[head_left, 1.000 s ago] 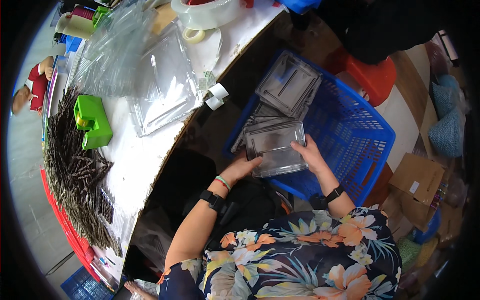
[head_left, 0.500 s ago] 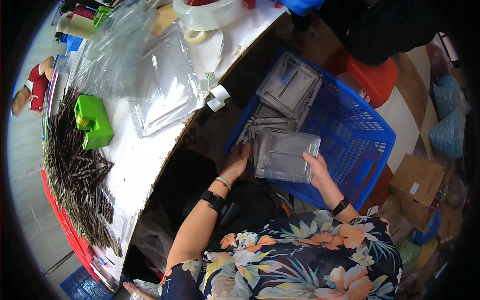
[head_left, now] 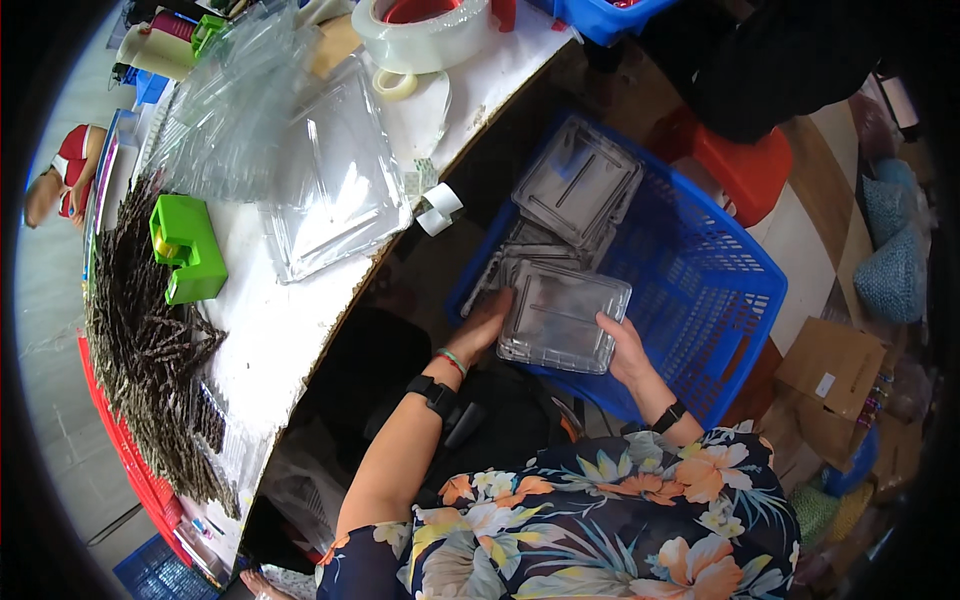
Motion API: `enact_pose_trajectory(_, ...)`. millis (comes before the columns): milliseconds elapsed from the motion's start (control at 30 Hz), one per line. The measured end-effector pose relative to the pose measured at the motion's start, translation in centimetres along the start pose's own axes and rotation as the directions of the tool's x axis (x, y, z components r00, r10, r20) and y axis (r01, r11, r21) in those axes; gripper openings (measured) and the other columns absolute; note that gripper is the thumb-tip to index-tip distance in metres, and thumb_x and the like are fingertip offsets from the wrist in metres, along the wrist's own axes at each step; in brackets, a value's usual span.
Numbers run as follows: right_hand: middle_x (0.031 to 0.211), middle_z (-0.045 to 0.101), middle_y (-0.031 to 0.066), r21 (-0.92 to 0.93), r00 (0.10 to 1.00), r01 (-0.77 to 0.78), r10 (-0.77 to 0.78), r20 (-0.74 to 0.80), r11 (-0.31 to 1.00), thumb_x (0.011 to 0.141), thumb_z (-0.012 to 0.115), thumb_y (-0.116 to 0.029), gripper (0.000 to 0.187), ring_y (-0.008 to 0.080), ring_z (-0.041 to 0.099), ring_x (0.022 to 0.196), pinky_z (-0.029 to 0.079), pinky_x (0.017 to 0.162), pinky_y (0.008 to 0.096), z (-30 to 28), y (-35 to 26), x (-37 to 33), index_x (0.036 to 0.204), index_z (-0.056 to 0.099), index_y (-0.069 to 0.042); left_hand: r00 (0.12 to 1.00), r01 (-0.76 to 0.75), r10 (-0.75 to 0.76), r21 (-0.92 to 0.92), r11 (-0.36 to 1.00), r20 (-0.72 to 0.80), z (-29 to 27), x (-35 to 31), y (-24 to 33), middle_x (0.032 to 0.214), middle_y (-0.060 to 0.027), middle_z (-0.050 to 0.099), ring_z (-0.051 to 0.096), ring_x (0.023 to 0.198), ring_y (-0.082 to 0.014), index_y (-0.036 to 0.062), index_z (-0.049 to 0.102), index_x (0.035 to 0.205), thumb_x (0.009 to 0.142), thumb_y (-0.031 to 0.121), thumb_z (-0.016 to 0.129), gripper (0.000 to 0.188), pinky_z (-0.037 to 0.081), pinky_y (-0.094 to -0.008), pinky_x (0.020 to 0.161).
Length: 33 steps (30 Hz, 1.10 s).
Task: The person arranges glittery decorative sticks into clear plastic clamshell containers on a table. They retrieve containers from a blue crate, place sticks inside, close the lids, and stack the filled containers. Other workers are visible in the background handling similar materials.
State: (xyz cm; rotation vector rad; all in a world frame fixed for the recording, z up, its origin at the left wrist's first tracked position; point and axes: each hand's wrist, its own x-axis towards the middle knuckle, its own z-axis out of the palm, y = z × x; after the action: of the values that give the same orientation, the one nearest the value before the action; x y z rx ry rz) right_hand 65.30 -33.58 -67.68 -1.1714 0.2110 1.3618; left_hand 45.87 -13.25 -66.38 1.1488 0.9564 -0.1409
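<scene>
Between my two hands is a clear plastic box (head_left: 562,318), held over the near left part of a blue plastic basket (head_left: 700,215). My left hand (head_left: 487,322) grips its left edge, the fingertips partly hidden behind it. On the opposite edge, my right hand (head_left: 628,350) is closed with the thumb on top. More clear boxes (head_left: 578,185) lie stacked in the basket, just beyond the held one.
Along the left runs a white table (head_left: 280,340) bearing a green tape dispenser (head_left: 190,250), a bundle of dried stalks (head_left: 150,330), clear plastic sheets (head_left: 335,175) and a big tape roll (head_left: 425,32). A red stool (head_left: 745,170) and a cardboard box (head_left: 830,365) stand right.
The held box has come slightly nearer and to the left, and tilted a little. My left hand has shifted right along its edge. Stacked boxes in the basket stay put.
</scene>
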Motion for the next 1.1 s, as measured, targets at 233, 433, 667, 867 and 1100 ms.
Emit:
enact_pose_trajectory(233,0.124,0.062,0.0119,-0.3,0.98,0.034,0.027,0.199,0.953,0.094,0.066,-0.023,0.052,0.0204,0.062,0.11,0.051,0.096,0.0354,0.6,-4.6,1.9,0.137,0.048,0.001,0.895,0.446,-0.422,-0.333,0.831,0.144,2.6,-1.9,2.6,0.157,-0.0128,0.038,0.033,0.146,-0.0273,0.0053,0.028,0.156,0.101,0.066,0.032,0.082,0.027,-0.0544,0.116)
enact_pose_trajectory(433,0.127,0.061,0.0124,-0.524,0.955,0.077,0.089,0.283,0.848,0.093,0.068,-0.027,0.06,0.0198,0.059,0.115,0.048,0.099,0.0337,3.4,-7.7,4.0,0.14,0.046,0.004,0.912,0.378,-0.402,-0.553,0.742,0.084,4.1,-2.6,0.5,0.151,-0.009,0.046,0.048,0.135,-0.0246,0.0048,0.033,0.153,0.101,0.067,0.031,0.081,0.037,-0.0484,0.112)
enact_pose_trajectory(667,0.125,0.062,0.0118,-0.375,0.986,0.104,-0.045,0.162,0.921,0.093,0.066,-0.022,0.052,0.0203,0.061,0.111,0.05,0.096,0.0346,2.3,-6.5,1.2,0.136,0.05,0.003,0.933,0.31,-0.36,-0.546,0.778,0.018,3.7,-2.8,0.6,0.151,-0.0131,0.045,0.044,0.138,-0.0287,0.0067,0.031,0.154,0.1,0.068,0.035,0.081,0.038,-0.0476,0.111)
enact_pose_trajectory(867,0.125,0.063,0.0141,0.013,1.0,0.017,-0.017,-0.025,1.0,0.098,0.059,-0.021,0.043,0.0273,0.064,0.112,0.052,0.097,0.0418,-1.3,-1.9,-2.2,0.135,0.051,0.0,0.909,0.308,-0.408,-0.52,0.797,-0.087,2.7,-2.2,-0.4,0.157,-0.0157,0.032,0.045,0.134,-0.0401,0.0118,0.013,0.159,0.097,0.069,0.042,0.089,0.042,-0.0528,0.106)
enact_pose_trajectory(1100,0.13,0.06,0.0151,0.25,0.991,0.005,0.028,-0.128,0.968,0.1,0.058,-0.024,0.045,0.0294,0.061,0.117,0.05,0.1,0.043,-0.1,0.4,-4.3,0.137,0.05,-0.001,0.868,0.306,-0.441,-0.454,0.837,-0.228,3.6,-2.5,1.4,0.151,-0.0193,0.039,0.058,0.12,-0.0378,0.0115,0.015,0.155,0.103,0.048,0.048,0.072,0.052,-0.0545,0.092)
